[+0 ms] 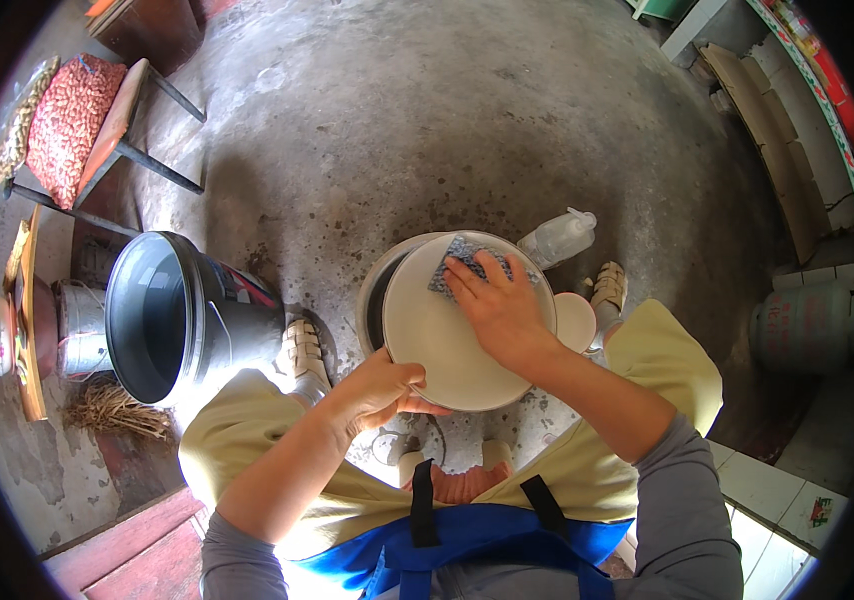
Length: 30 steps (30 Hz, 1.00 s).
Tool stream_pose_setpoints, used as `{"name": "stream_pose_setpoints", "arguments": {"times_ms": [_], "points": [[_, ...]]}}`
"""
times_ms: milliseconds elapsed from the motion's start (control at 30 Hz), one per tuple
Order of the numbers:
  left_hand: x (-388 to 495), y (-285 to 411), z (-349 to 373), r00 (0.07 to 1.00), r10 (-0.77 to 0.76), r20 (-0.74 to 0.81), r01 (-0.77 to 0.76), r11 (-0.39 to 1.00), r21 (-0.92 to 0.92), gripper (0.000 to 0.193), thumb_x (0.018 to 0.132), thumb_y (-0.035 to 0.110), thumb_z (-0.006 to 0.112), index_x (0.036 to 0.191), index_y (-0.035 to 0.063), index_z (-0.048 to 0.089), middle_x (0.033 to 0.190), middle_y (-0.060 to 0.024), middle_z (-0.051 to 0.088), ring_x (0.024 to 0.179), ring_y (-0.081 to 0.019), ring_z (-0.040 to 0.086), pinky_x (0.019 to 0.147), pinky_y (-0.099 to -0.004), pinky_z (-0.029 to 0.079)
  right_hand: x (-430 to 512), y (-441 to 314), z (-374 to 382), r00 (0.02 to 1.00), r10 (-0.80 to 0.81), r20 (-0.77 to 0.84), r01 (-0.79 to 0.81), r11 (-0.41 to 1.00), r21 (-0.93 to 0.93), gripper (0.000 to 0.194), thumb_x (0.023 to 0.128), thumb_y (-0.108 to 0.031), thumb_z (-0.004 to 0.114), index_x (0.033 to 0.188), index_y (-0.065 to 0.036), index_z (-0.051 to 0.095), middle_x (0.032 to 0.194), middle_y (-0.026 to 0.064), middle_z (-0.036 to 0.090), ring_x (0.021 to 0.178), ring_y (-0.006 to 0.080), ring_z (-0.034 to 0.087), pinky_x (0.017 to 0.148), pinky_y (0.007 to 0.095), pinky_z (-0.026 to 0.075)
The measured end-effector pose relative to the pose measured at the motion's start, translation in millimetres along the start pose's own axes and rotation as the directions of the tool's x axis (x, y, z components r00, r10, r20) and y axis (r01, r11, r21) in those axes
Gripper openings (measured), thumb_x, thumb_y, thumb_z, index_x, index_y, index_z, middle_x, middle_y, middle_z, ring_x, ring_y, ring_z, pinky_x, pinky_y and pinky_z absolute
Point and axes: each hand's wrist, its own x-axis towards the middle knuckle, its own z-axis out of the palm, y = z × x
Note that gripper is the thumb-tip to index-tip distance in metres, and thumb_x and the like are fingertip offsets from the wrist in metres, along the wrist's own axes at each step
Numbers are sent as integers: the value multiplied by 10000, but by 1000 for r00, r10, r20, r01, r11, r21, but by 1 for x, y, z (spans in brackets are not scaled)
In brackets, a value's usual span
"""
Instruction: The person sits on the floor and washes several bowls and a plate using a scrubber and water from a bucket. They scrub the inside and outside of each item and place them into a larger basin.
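Observation:
A large white bowl or basin [438, 356] is held tilted above a metal basin [368, 300] on the floor. My left hand [386, 386] grips its lower left rim, thumb on the near side and fingers around the edge. With spread fingers, my right hand [498, 311] presses a grey-blue speckled cloth or scouring pad [446, 276] against the inner surface near the far rim. Just beyond the bowl's right side is a clear pump bottle [558, 240]. A small pale round bowl or lid [575, 321] shows beside the right rim.
At left stands a big dark bucket [149, 319], with a metal pail [86, 330] and dry straw [119, 409] behind. A chair [108, 142] bears a net sack of peanuts [74, 124]. A gas cylinder [802, 326] lies at right in view. Water spots mark the concrete floor [397, 127].

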Motion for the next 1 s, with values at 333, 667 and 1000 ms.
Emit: {"name": "stream_pose_setpoints", "arguments": {"times_ms": [333, 667, 1000], "points": [[-1, 1, 0, 998, 56, -21, -56, 998, 5, 467, 888, -48, 487, 1348, -48, 404, 1278, -222, 524, 1140, -378, 582, 912, -556, 540, 4, -9, 3, 1000, 8, -8, -6, 974, 227, 473, 801, -62, 570, 1273, -66, 589, 1408, 43, 528, 1225, 296, 453, 1018, 476, 323], [5, -5, -1, 994, 111, -22, -112, 993, -27, 665, 854, -82, 469, 1450, 55, 207, 1299, -187, 476, 1067, -306, 621, 792, -489, 603, 3, -15, -17, 931, 257, 259, -253, 966, -51, 467, 786, -91, 582, 1249, -30, 593, 1341, 98, 573, 1129, 304, 502, 881, 463, 406], [12, -6, -4, 983, 180, -41, -179, 983, 30, 656, 851, -91, 431, 1435, 65, 175, 1330, -192, 414, 1151, -366, 562, 797, -511, 614, 19, -24, -59, 556, 29, 831, -186, 978, 90, 292, 794, -184, 616, 1053, -84, 704, 1025, 129, 697, 1046, 326, 588, 774, 454, 510]]}}
